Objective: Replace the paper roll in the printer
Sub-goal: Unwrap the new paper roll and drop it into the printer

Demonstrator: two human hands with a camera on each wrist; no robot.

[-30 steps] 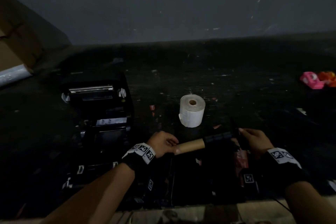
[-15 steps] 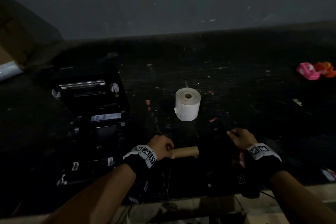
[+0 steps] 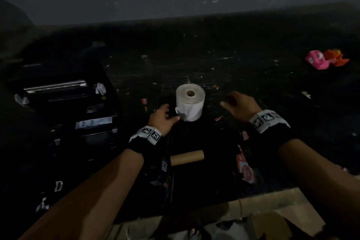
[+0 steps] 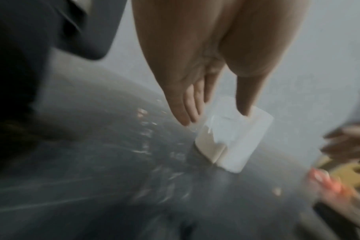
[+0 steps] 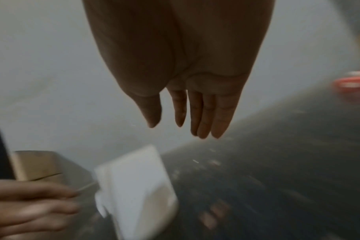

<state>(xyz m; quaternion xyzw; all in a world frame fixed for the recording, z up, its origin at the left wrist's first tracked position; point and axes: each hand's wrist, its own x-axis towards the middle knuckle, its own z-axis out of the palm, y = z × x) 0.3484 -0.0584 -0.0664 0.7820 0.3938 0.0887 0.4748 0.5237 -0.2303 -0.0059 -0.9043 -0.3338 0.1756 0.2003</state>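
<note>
A full white paper roll (image 3: 190,102) stands on end in the middle of the dark table (image 3: 253,76). My left hand (image 3: 164,117) is just left of the roll (image 4: 234,139), fingers straight, thumb tip close to its loose flap. My right hand (image 3: 238,104) hovers a little to the roll's right with straight fingers (image 5: 203,116), holding nothing; the roll (image 5: 134,191) sits below it. The empty brown cardboard core (image 3: 187,157) lies on the table nearer me, between my wrists. The black printer (image 3: 64,107) stands at the left with its lid open.
Pink and orange toys (image 3: 325,60) lie at the far right of the table. Red and white paper scraps (image 3: 243,163) are scattered near my right forearm. The table's front edge (image 3: 253,195) runs below, with cardboard on the floor beyond it.
Both hands let go of the cardboard core and the dark piece on it and moved forward to either side of the white roll. The core now lies on the table.
</note>
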